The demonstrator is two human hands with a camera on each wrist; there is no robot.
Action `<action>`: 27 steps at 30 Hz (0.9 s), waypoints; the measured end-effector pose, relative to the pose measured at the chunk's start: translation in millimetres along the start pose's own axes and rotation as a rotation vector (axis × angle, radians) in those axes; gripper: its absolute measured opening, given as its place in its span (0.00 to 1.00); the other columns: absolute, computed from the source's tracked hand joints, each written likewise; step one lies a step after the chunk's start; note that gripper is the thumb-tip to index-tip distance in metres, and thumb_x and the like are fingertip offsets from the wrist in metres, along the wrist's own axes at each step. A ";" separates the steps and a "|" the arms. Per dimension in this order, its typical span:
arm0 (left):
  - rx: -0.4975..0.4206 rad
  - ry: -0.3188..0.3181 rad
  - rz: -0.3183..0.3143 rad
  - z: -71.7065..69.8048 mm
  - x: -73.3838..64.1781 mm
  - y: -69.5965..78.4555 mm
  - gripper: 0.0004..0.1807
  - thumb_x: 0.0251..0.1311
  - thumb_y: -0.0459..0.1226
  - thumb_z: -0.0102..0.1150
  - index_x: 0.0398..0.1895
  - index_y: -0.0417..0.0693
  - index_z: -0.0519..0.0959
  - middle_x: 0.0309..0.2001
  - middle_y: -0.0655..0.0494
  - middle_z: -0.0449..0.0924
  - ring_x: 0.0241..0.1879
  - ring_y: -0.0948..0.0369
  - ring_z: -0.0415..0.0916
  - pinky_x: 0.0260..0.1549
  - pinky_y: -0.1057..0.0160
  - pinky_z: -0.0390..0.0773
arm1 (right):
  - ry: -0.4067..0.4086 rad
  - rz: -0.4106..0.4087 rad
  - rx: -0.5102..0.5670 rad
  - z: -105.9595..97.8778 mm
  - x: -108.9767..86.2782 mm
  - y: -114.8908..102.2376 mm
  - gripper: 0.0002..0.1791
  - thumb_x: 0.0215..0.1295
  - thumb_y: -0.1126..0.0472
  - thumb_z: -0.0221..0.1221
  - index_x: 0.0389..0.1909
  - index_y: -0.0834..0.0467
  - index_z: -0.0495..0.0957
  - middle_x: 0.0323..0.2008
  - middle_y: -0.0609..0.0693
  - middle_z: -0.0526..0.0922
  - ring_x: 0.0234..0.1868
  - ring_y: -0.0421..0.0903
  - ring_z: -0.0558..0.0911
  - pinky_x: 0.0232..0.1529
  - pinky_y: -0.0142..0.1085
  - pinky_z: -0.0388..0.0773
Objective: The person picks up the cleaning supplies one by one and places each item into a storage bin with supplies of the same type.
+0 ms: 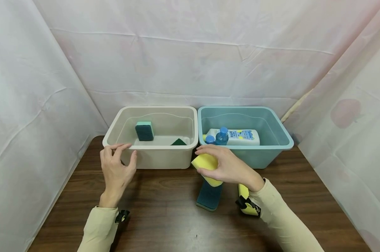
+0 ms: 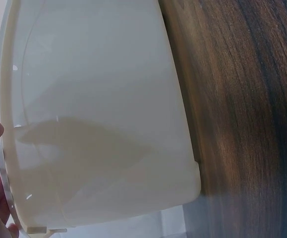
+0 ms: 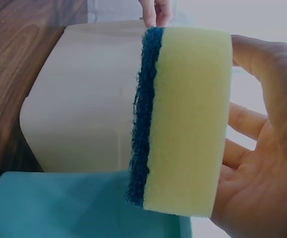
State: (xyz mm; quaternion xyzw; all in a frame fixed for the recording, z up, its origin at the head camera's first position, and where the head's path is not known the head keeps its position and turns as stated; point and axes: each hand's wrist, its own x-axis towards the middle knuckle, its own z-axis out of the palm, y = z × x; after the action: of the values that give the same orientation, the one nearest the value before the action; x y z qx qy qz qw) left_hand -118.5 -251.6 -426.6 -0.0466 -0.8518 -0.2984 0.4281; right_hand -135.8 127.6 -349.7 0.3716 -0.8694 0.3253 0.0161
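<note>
My right hand [image 1: 224, 164] holds a yellow scrub sponge [image 3: 188, 121] with a dark scouring side, its thumb and fingers at the sponge's edges. The hand is just in front of where the two bins meet. My left hand [image 1: 115, 168] is at the front left rim of the beige bin [image 1: 161, 157], fingers over the rim and thumb in front of it. Inside that bin, a green sponge [image 1: 145, 131] leans upright at the back, and a dark green corner [image 1: 178, 142] shows low at the front.
The blue bin [image 1: 253, 154] on the right contains a white bottle [image 1: 245, 137] and small blue-capped bottles [image 1: 222, 136]. On the wooden table [image 1: 164, 210] lie a dark green sponge [image 1: 210, 196] and a yellow item [image 1: 244, 191], partly behind the right wrist. White curtains [image 1: 190, 70] surround the table.
</note>
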 end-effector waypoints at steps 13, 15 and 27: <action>0.006 -0.009 -0.013 -0.3 -0.6 -0.1 0.19 0.67 0.44 0.67 0.53 0.40 0.87 0.53 0.34 0.75 0.54 0.34 0.67 0.55 0.39 0.66 | -0.008 -0.015 -0.002 -12.5 10.1 -8.3 0.26 0.66 0.47 0.72 0.64 0.47 0.83 0.65 0.43 0.83 0.56 0.42 0.82 0.43 0.38 0.81; 0.004 -0.001 -0.011 0.4 -0.5 -0.1 0.18 0.65 0.43 0.68 0.52 0.40 0.87 0.52 0.34 0.75 0.53 0.35 0.67 0.54 0.39 0.66 | -0.003 -0.027 -0.008 -13.5 12.1 -8.4 0.26 0.66 0.47 0.72 0.64 0.48 0.83 0.65 0.44 0.83 0.57 0.43 0.82 0.43 0.38 0.82; -0.004 0.017 0.000 2.5 0.2 -1.0 0.18 0.63 0.41 0.70 0.51 0.39 0.87 0.51 0.34 0.75 0.53 0.35 0.67 0.53 0.39 0.66 | 0.003 -0.090 -0.027 -21.0 23.2 -12.5 0.26 0.65 0.49 0.72 0.62 0.52 0.84 0.64 0.48 0.84 0.59 0.45 0.84 0.46 0.39 0.83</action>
State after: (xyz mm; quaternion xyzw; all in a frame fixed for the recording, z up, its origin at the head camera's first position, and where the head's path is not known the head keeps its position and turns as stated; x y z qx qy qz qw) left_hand -120.7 -251.1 -428.0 -0.0449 -0.8477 -0.3003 0.4350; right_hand -148.9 118.6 -320.1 0.4097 -0.8560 0.3131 0.0371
